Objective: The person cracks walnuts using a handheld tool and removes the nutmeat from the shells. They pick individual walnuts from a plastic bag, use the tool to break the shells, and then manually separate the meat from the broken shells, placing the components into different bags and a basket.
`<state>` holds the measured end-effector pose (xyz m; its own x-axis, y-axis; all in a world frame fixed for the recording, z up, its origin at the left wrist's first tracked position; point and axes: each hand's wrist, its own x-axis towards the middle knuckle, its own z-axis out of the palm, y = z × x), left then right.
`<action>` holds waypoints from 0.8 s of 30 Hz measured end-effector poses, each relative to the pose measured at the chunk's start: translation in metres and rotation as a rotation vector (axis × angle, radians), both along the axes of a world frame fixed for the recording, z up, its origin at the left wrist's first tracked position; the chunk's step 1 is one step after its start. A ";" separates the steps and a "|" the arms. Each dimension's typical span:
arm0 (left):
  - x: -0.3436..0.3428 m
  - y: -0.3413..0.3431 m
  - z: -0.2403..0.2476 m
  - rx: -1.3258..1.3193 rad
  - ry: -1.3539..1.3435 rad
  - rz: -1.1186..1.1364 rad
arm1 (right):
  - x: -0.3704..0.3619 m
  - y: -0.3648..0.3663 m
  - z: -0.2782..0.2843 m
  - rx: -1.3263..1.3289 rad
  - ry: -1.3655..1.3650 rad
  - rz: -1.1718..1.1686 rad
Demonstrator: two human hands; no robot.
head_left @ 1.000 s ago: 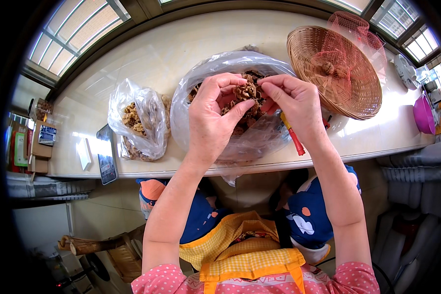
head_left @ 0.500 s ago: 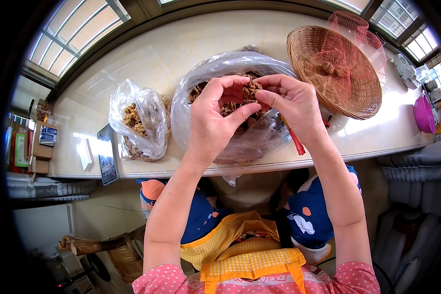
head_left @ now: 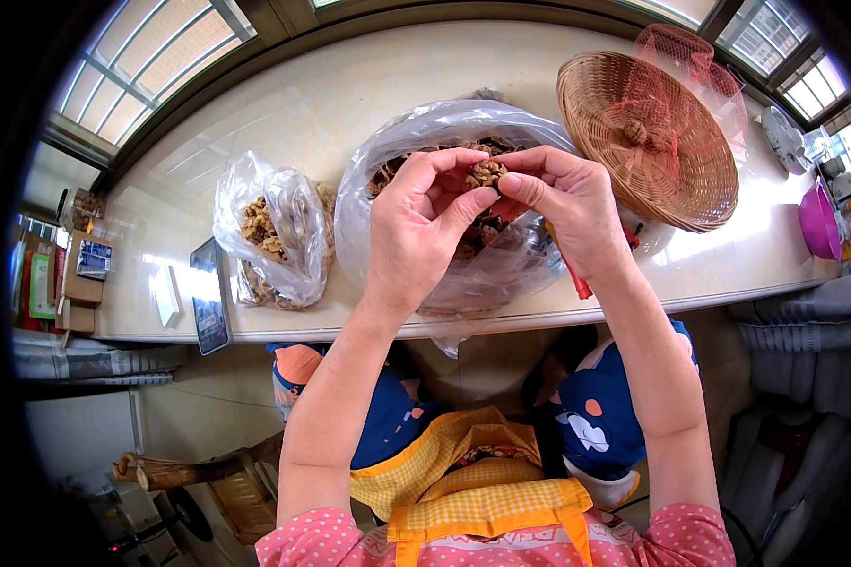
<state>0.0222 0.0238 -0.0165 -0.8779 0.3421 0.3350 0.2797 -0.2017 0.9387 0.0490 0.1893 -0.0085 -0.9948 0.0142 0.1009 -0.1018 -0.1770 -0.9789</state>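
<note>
Between the fingertips of both hands is a brown walnut kernel point(head_left: 485, 174). My left hand point(head_left: 424, 213) pinches it from the left with thumb and fingers, and my right hand point(head_left: 563, 194) pinches it from the right. Both hands hover over a large clear plastic bag point(head_left: 364, 156), its mouth spread wide. Dark walnut shell pieces point(head_left: 477, 234) lie inside that bag, partly hidden by my hands. To the left stands a smaller clear bag point(head_left: 298, 203) holding paler walnut kernels point(head_left: 263, 227). A red-handled tool point(head_left: 578, 279) rests beside the large bag, mostly covered by my right hand and wrist.
A wicker basket point(head_left: 586, 123) at the back right holds a few whole walnuts point(head_left: 636, 132) and red netting point(head_left: 681, 66). A phone point(head_left: 210, 307) lies at the table's front left edge. A purple bowl point(head_left: 819, 219) and a small fan point(head_left: 785, 140) are at the far right.
The walnut kernel has turned and sits slightly lower between my fingertips. My left thumb has shifted a little closer to it. The rest of the table looks the same.
</note>
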 end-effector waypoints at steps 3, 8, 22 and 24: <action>0.001 0.001 0.002 0.067 -0.089 -0.032 | 0.000 0.000 -0.001 -0.066 -0.005 0.005; -0.001 -0.003 0.004 0.112 -0.217 -0.070 | -0.003 0.007 0.000 0.002 -0.023 0.059; -0.009 -0.017 0.007 0.051 -0.441 -0.212 | 0.000 0.005 0.002 0.096 -0.077 0.074; -0.007 -0.014 0.007 0.038 -0.378 -0.193 | 0.001 0.003 0.004 0.066 -0.100 0.061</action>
